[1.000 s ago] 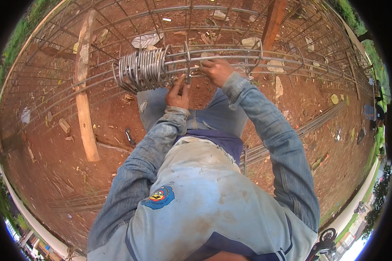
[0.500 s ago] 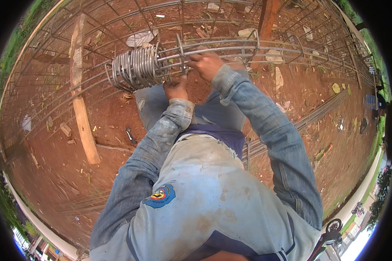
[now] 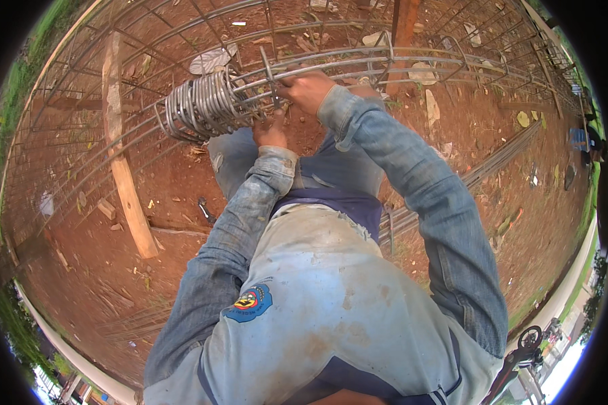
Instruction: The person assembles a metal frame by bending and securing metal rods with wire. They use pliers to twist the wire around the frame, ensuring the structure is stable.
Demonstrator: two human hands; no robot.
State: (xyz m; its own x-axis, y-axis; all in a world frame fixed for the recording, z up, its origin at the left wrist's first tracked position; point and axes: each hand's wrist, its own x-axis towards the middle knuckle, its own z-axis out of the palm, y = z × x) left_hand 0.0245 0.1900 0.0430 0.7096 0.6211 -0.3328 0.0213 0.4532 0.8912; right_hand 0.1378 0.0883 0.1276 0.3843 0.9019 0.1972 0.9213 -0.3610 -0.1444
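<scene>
Long steel bars [image 3: 355, 62] run across in front of me, and a single square stirrup [image 3: 269, 73] stands around them. My right hand [image 3: 309, 92] is closed at the bars just right of this stirrup, its fingers curled and partly hidden. Below the bars, my left hand [image 3: 271, 129] has its fingers drawn together beside the stirrup's lower part. Whatever lies between the fingertips of either hand is too small to make out. A tight bunch of stirrups [image 3: 203, 106] hangs around the bars to the left of my hands.
A wooden prop [image 3: 130, 196] stands at left under the bars, and a reddish post [image 3: 403, 40] rises beyond them at right. Mesh-like steel cages extend along the far side. Loose rods [image 3: 496, 158] lie on the reddish soil at right. A small dark tool [image 3: 206, 209] lies near my left knee.
The whole view has shifted and turned slightly. My right hand has rolled a little, showing more of its back, with fingers more curled. Both hands remain by the same stirrup.
</scene>
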